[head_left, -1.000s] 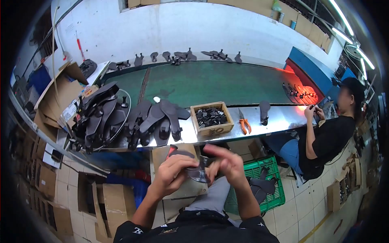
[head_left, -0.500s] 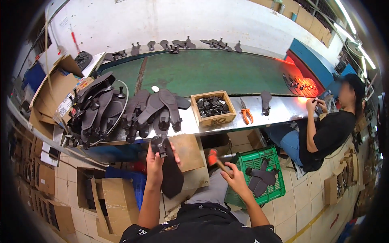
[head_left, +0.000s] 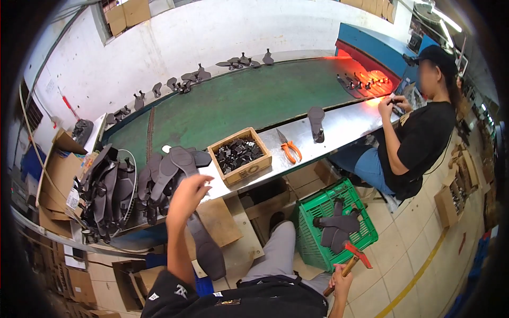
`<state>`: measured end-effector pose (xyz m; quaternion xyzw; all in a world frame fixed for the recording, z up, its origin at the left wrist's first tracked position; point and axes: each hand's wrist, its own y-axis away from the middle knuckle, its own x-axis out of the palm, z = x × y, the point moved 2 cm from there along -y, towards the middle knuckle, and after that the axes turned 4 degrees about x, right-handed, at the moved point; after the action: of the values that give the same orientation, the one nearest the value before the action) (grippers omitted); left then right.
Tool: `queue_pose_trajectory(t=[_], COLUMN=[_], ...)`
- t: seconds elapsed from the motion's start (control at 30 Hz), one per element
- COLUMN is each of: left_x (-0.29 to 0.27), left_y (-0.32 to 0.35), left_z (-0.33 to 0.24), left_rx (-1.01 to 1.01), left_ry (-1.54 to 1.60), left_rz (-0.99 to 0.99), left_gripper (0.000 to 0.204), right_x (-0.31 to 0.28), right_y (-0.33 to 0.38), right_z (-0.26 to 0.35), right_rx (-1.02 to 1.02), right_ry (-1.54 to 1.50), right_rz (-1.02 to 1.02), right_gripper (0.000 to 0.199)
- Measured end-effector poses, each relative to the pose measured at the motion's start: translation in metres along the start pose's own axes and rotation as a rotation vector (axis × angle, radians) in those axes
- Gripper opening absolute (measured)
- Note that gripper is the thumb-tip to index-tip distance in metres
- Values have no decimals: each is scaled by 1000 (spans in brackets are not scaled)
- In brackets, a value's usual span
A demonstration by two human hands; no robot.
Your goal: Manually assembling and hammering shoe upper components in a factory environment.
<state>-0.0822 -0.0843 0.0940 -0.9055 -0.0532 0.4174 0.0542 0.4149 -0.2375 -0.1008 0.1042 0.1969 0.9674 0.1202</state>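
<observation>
My left hand (head_left: 186,195) is raised at the bench's front edge, its fingers apart and holding nothing. Just below it, a dark shoe sole (head_left: 204,246) hangs lengthwise beside a wooden board (head_left: 214,225); my hand and wrist hide its upper end. A wooden box (head_left: 257,165) filled with small black pieces (head_left: 237,155) stands to the right of that hand. Low on the right, my right hand (head_left: 341,282) grips a hammer (head_left: 349,265) by its wooden handle, the red head near the front of a green crate (head_left: 313,249) with several dark soles (head_left: 338,228) in it.
Heeled soles (head_left: 108,193) are heaped on the bench at left. Orange-handled pliers (head_left: 289,148) and one sole (head_left: 316,124) lie right of the box. Behind runs a green belt (head_left: 228,100) with a red-lit machine (head_left: 366,58). A co-worker (head_left: 419,127) sits at right. Cardboard boxes (head_left: 127,283) stand lower left.
My left hand has let go of the sole and moved up toward the bench. My right hand has carried the hammer right and down toward the crate. The whole view has shifted.
</observation>
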Motion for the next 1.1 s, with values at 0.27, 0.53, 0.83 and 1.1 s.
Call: queue_pose_trajectory(t=[0.27,0.53,0.83,1.1], left_x=[96,95,59,61], left_y=[-127,-134,-114,-113], left_z=[12,13,6,27], left_rx=[163,391,390,257], left_ry=[-449,-398,-109,-346], left_rz=[-46,11,-246,-356], left_gripper=[16,13,15,12], right_x=[33,93,188,244], right_y=[-19,-47,-62,-51], right_z=[6,61,132,159], right_rx=[-26,-108,-299,-434], right_ry=[59,174,228,168], right_rz=[32,350,488,609], right_gripper=[28,24,18,23])
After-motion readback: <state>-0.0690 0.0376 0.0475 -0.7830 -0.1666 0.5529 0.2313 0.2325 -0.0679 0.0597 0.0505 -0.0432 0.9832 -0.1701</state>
